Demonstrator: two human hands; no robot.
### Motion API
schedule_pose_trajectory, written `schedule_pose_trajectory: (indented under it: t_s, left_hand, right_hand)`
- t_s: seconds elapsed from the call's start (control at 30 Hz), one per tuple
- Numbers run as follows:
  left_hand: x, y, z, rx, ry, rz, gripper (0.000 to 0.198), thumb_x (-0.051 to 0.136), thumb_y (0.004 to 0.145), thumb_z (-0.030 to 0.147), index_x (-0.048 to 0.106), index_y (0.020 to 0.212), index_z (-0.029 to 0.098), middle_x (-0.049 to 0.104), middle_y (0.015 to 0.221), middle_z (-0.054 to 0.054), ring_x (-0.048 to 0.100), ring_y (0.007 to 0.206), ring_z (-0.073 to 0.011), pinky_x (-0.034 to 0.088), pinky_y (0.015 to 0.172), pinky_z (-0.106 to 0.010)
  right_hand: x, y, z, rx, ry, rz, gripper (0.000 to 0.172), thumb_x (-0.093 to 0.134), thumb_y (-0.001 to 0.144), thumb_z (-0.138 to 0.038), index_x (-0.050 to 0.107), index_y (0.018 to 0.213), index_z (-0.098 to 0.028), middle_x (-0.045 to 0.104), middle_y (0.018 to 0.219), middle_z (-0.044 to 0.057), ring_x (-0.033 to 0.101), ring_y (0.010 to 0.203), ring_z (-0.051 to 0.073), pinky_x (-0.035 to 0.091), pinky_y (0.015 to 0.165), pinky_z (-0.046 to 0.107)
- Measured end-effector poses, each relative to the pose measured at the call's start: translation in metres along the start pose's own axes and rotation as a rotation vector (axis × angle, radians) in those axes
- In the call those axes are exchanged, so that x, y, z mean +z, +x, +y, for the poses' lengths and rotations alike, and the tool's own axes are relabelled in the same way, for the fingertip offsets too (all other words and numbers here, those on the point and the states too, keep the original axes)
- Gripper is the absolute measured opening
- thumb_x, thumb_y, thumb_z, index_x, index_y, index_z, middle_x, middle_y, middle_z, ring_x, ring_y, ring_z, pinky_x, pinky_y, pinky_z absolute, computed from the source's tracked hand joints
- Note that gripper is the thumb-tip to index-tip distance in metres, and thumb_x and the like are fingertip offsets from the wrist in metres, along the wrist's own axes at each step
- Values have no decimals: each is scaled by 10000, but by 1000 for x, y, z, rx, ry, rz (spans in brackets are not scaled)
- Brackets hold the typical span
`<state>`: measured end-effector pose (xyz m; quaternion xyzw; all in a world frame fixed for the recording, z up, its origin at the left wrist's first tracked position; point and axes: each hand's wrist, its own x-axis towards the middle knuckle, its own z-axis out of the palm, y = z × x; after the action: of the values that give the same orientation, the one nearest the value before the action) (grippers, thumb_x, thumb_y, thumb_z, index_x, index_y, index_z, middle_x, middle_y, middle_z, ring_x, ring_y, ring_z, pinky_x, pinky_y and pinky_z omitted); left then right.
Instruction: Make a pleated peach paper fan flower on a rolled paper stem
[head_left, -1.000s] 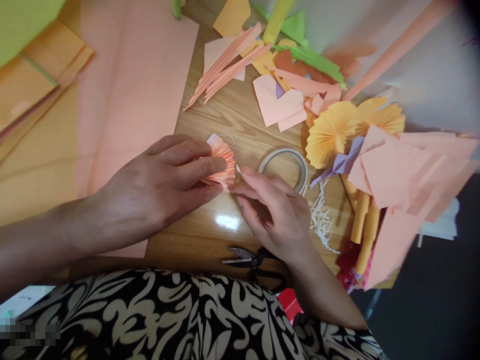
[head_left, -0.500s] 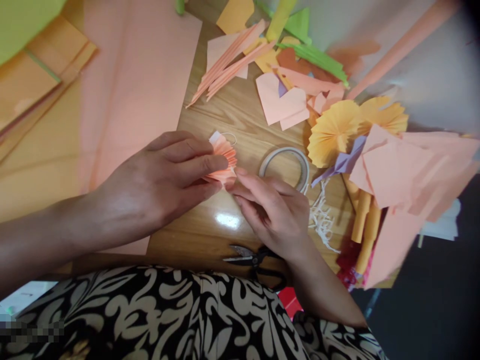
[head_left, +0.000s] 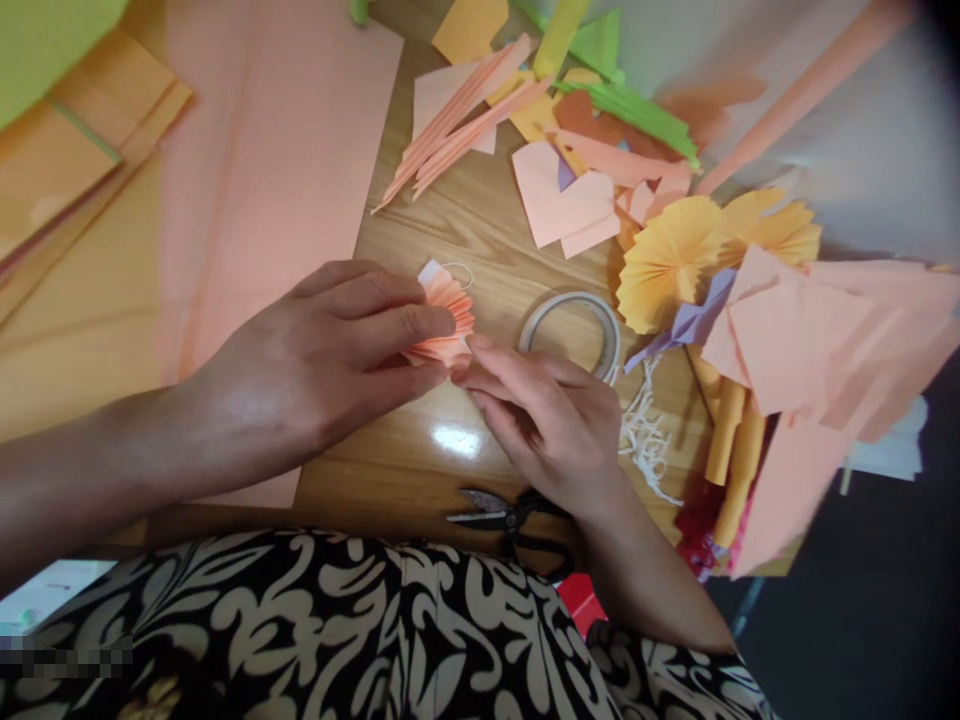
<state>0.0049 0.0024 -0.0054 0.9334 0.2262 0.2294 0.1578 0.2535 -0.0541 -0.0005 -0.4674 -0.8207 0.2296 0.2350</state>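
A small pleated peach paper fan (head_left: 452,300) is pinched in my left hand (head_left: 341,355), its folds spread beyond my fingertips. A white patch and a thin white loop show at its far edge. My right hand (head_left: 551,415) has its thumb and forefinger closed on the fan's near right edge. Just beyond my right hand lies a roll of tape (head_left: 531,322), partly covered by the knuckles. Black-handled scissors (head_left: 510,515) rest on the table close to my body, their handles partly behind my right wrist.
Large peach sheets (head_left: 285,130) and orange paper (head_left: 67,190) cover the left. Paper scraps (head_left: 570,200) and folded strips (head_left: 457,125) lie at the back. Yellow paper fans (head_left: 667,265), white shreds (head_left: 646,440), orange paper rolls (head_left: 739,460) and a peach paper pile (head_left: 810,330) stand right.
Both hands keep their hold on the peach paper fan in almost the same place. Only a very slight shift of the view shows.
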Motion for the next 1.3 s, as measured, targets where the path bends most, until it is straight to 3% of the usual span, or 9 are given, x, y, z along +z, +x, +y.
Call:
schedule_pose_trajectory:
  t_s: [0.27, 0.43, 0.6, 1.0, 1.3]
  left_hand:
    - [1, 1, 0, 5, 15, -3, 216, 448, 1091, 215, 652, 1059, 152, 695, 1245, -69, 632, 1184, -282, 548, 1008, -470]
    - [0, 1, 1, -32, 15, -33, 236, 428, 1098, 229, 651, 1029, 191, 700, 1256, -32, 623, 1200, -248, 518, 1048, -429]
    - [0, -2, 1, -56, -15, -23, 257, 423, 1095, 248, 658, 990, 234, 694, 1252, -4, 606, 1221, -230, 479, 1094, -403]
    - [1, 0, 1, -27, 31, -10, 194, 459, 1088, 244, 645, 1105, 195, 718, 1233, -43, 626, 1204, -251, 528, 1036, -409]
    - [0, 1, 3, -14, 12, -25, 226, 441, 1076, 206, 662, 1097, 164, 707, 1260, -84, 617, 1159, -260, 503, 1033, -432]
  right_hand:
    - [-1, 3, 0, -44, -25, 19, 751, 655, 968, -110, 352, 1595, -391, 811, 1146, -57, 782, 949, 156, 639, 857, 296]
    - [-1, 2, 0, -11, -40, 7, 737, 627, 987, -134, 331, 1601, -414, 810, 1138, -64, 782, 1016, 173, 642, 913, 334]
    - [-1, 3, 0, -44, -24, 24, 722, 648, 973, -109, 368, 1590, -358, 814, 1133, -46, 779, 1015, 157, 635, 919, 302]
    - [0, -1, 1, 28, 14, -28, 786, 627, 984, -142, 288, 1615, -464, 790, 1198, -61, 773, 1059, 186, 632, 972, 356]
    - [0, 2, 2, -31, 9, 6, 752, 635, 975, -102, 348, 1601, -402, 794, 1195, -57, 768, 1019, 165, 626, 916, 318]
